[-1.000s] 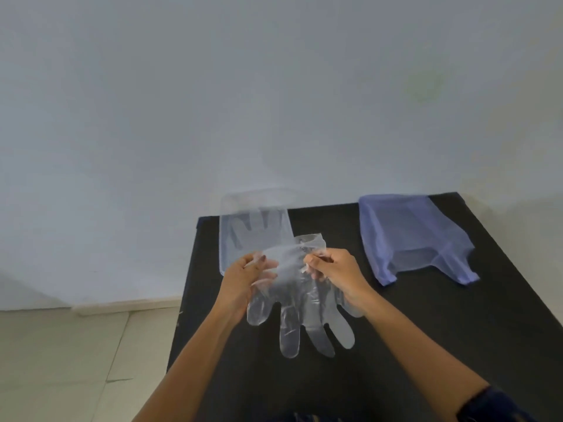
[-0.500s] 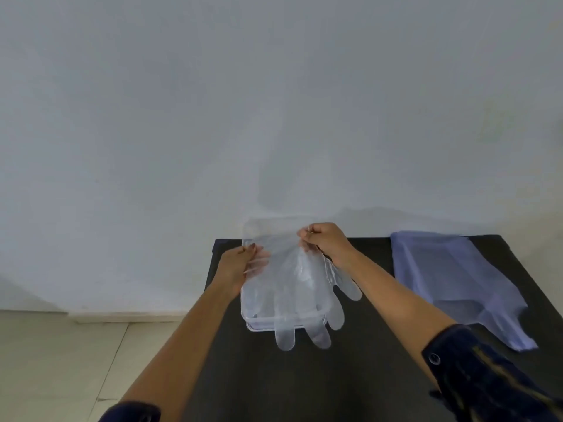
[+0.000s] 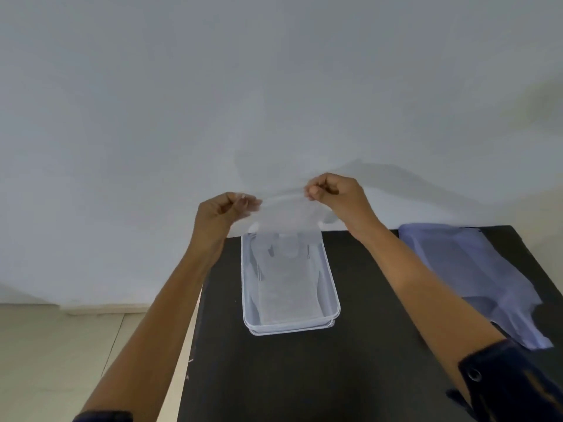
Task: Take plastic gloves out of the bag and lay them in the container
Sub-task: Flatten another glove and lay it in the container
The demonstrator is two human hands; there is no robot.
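Observation:
A clear plastic glove [image 3: 288, 220] hangs by its cuff over the far end of the clear rectangular container [image 3: 330, 280]. My left hand [image 3: 224, 211] pinches the cuff's left corner and my right hand [image 3: 333, 191] pinches its right corner. The glove's fingers drop down into the container, where clear plastic lies flat on the bottom. The pale blue plastic bag [image 3: 475, 278] lies flat on the table to the right, apart from both hands.
The black table [image 3: 350, 376] stands against a plain white wall [image 3: 274, 86]. Its left edge runs beside a light tiled floor [image 3: 61, 360]. Dark sleeve cuffs show at the bottom of the view.
Both hands have carried the glove away from me and up, from over the near table to above the container's far end. Its fingers now hang inside the container instead of past the near rim.

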